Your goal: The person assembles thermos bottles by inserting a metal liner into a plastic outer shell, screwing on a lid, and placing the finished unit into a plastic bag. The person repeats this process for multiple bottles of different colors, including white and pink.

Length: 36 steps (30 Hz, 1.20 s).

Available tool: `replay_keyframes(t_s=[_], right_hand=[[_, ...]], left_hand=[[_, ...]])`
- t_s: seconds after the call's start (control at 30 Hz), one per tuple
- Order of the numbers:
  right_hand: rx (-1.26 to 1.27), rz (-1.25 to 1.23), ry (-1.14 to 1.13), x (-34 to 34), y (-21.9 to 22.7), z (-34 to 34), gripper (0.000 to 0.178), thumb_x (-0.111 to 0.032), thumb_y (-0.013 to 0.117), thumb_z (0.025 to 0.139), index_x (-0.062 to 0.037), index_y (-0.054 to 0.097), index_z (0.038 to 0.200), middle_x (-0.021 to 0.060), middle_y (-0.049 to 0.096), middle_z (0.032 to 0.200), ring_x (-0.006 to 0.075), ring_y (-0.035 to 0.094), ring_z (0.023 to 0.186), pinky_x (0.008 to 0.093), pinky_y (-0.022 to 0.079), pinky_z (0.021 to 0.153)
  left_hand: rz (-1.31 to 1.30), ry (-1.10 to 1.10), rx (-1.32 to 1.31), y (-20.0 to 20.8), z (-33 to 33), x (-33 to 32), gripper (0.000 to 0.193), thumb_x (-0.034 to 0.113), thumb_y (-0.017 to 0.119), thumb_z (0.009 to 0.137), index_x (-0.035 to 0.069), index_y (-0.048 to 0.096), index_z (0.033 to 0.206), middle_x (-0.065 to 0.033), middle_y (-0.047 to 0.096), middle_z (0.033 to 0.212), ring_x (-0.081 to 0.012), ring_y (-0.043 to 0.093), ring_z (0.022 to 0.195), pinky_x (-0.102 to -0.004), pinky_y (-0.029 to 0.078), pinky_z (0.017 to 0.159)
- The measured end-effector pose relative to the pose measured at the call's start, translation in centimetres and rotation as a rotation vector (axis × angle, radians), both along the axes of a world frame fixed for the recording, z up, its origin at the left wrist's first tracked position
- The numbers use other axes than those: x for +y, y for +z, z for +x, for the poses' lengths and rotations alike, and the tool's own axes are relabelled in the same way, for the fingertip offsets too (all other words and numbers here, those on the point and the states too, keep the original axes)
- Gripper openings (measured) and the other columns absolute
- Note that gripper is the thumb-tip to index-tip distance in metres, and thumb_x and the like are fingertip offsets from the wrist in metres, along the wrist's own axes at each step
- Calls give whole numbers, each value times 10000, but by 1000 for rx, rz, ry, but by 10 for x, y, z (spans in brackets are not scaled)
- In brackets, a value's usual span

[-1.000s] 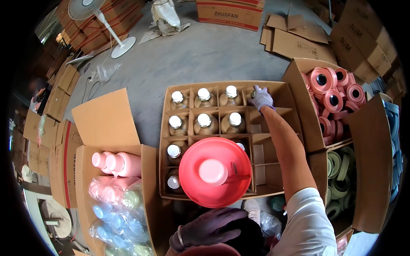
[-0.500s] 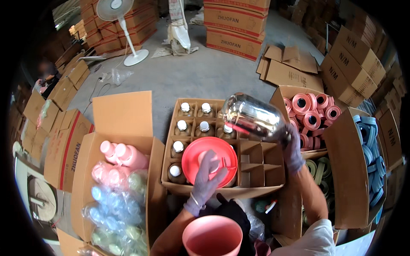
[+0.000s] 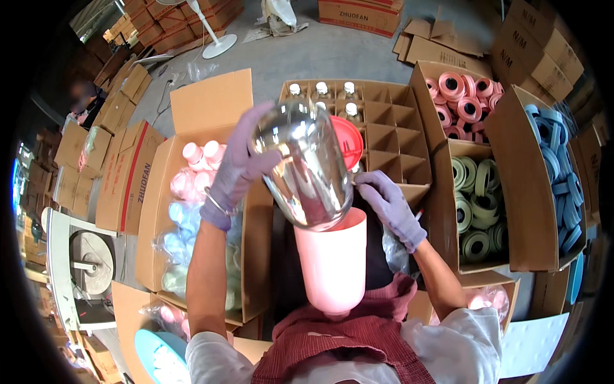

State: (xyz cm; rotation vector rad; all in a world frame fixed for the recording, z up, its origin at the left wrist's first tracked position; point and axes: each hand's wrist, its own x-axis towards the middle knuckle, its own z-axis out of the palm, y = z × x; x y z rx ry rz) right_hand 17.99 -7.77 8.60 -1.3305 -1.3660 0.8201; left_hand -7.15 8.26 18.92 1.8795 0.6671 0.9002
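Note:
A large silvered glass flask liner is in my left hand, whose fingers spread over its upper left side. It is tilted, its lower end at the mouth of a pink plastic flask shell. Wide mouth up and narrow neck down, the shell stands against the dark red apron. My right hand is just right of the liner above the shell's rim. Its fingertips are bent together; what they pinch, if anything, cannot be made out. Behind the liner, a red round dish is partly hidden.
A divided carton ahead holds several white-capped liners beside vacant cells. On the left stands a carton of bagged pink, blue and green shells. To the right, cartons hold pink rings, green rings and blue rings.
The liner has come from my right hand, over the carton, to my left hand at the shell. My left hand has left the red dish. The view has tilted down.

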Motion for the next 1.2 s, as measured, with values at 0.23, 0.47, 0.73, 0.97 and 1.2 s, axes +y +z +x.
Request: replay_keyframes(t_s=[0.23, 0.47, 0.73, 0.97, 1.2], right_hand=[[-142, 99, 204, -202, -67, -42, 636, -317, 683, 848, -29, 489, 1381, 232, 391, 1463, 401, 411, 1346, 476, 307, 1135], [216, 119, 344, -142, -16, -83, 1200, -678, 712, 724, 41, 170, 1516, 255, 220, 1543, 432, 251, 1430, 497, 205, 1174], [-97, 341, 541, -63, 85, -75, 893, -339, 874, 679, 20, 442, 1372, 184, 526, 1305, 341, 522, 1209, 414, 404, 1043], [-245, 495, 228, -62, 130, -65, 866, -271, 855, 676, -14, 450, 1397, 159, 551, 1154, 329, 558, 1039, 404, 447, 940], [-373, 518, -292, -45, 152, -43, 670, -274, 851, 639, -11, 596, 1199, 148, 589, 1080, 286, 592, 986, 369, 483, 866]], left_hand=[[-428, 341, -86, -95, -110, -127, 655, 359, 586, 901, 9, 389, 1419, -116, 495, 1365, -209, 486, 1260, -358, 402, 1062], [-421, 341, -20, -176, -148, -220, 595, 421, 554, 960, 40, 419, 1396, -107, 529, 1367, -201, 509, 1260, -382, 448, 1025], [636, 54, 587, -178, -120, -177, 596, 188, 747, 827, 73, 489, 1352, -111, 601, 1273, -259, 603, 1141, -377, 476, 979], [202, 141, 208, -177, -55, -142, 537, 163, 725, 827, 69, 503, 1307, -116, 597, 1214, -266, 603, 1084, -381, 479, 933], [-292, 153, -116, -202, -10, -94, 479, 138, 704, 826, 64, 518, 1261, -121, 593, 1154, -273, 603, 1027, -384, 483, 887]])
